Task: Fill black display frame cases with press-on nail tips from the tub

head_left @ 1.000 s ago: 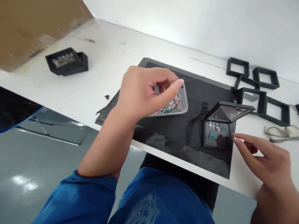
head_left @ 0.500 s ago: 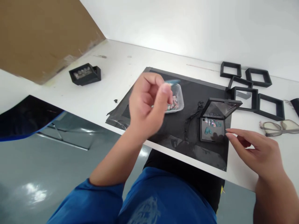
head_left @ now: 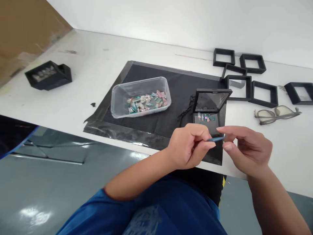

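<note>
Blue piece (head_left: 216, 139) now over by the case (head_left: 209, 102), pinched in left hand (head_left: 189, 147), right hand (head_left: 250, 150), fingers parted, at its tip

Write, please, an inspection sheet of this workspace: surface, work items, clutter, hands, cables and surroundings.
Surface: white table, black mat on it.
Work items: blue-green piece; clear container of mixed pieces; open black case with small pieces inside.
Clutter: eyeglasses at right; dark scrap at left; black frames further back.
Hands: left hand pinches the blue-green piece; right hand open near its tip, contact unclear.
Cables: nothing certain; unidentified black tangle beside the case.
Surroundings: white wall, brown panel, grey floor.
</note>
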`<move>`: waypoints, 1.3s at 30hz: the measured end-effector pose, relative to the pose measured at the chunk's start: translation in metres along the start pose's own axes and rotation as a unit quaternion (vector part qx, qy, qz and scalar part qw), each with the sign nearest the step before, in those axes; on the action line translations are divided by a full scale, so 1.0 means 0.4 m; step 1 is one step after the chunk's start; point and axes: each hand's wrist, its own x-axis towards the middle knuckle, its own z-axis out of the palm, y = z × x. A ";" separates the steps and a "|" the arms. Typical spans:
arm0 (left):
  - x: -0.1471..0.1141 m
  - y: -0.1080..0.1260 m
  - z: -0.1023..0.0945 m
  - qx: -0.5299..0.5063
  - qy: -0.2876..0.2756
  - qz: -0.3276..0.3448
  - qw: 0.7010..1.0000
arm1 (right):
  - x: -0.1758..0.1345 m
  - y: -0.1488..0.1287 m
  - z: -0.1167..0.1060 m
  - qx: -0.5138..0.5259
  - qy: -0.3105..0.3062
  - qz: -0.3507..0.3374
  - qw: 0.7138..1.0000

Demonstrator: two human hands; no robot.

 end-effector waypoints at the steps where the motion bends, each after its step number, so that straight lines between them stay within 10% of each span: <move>1: -0.003 -0.003 0.001 0.013 -0.019 -0.002 1.000 | 0.000 -0.003 0.002 0.009 -0.002 0.008 1.000; 11: -0.012 0.002 -0.002 0.124 -0.099 -0.029 0.987 | 0.007 -0.022 0.008 0.094 0.006 0.028 0.995; 21: -0.018 0.016 0.016 -0.025 -0.019 -0.121 0.992 | -0.019 0.001 0.011 0.087 0.114 0.073 0.987; 30: 0.014 0.036 -0.007 -0.347 -0.006 -0.371 0.861 | 0.006 0.010 0.032 -0.046 0.064 -0.083 0.994; 39: 0.024 0.024 -0.016 -0.389 -0.045 -0.480 0.785 | 0.011 0.011 0.038 -0.111 0.050 -0.154 0.981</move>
